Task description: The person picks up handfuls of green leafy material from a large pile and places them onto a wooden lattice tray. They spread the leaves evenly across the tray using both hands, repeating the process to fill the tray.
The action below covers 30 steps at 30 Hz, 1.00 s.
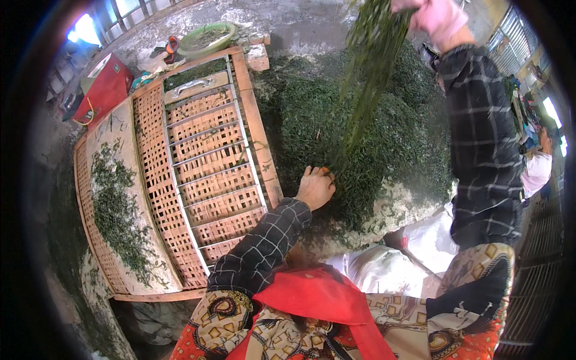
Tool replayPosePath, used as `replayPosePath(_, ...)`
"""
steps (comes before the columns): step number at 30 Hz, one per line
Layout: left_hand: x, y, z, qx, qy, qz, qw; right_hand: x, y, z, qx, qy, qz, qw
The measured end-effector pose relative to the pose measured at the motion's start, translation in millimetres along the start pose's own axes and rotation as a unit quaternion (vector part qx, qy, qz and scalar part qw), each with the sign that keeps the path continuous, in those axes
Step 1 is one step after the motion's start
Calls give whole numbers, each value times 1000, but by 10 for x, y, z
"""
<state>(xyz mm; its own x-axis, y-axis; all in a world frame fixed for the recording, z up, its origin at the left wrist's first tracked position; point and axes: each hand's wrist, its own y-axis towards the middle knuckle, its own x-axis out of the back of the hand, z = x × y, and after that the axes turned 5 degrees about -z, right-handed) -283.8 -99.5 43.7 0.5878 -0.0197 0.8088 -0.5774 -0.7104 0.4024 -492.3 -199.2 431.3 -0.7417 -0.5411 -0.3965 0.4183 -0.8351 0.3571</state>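
My right hand, in a pink glove, is raised at the top edge, shut on a bundle of long green plant strands that hangs down, blurred. Low at the left side of a dark green heap of chopped plant matter, my bare left hand has its fingers curled, with a small orange thing at the fingertips. Whether it grips anything is unclear. Left of it lies a woven slatted panel in a wooden frame, bearing a metal rack and a wooden piece with a metal handle.
A pale board with green bits lies across the panel's left part. Behind stand a green basin and a red container. White sacks lie below the heap's near edge. At the far right another person's sleeve shows.
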Motion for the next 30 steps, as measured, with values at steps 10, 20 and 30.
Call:
replayPosePath(10,50,-138,346,99,-106,217,965,-17,-188,-325,23,-126,-179,975)
replayPosePath(20,2101,1256,641,200,-685,-97,694,-214,526,-1432,-34,-208,-96,973)
replayPosePath(30,2639,1291,1601,157,-805,-312,480,-822,1157,-2595,-190,-57,-53,979)
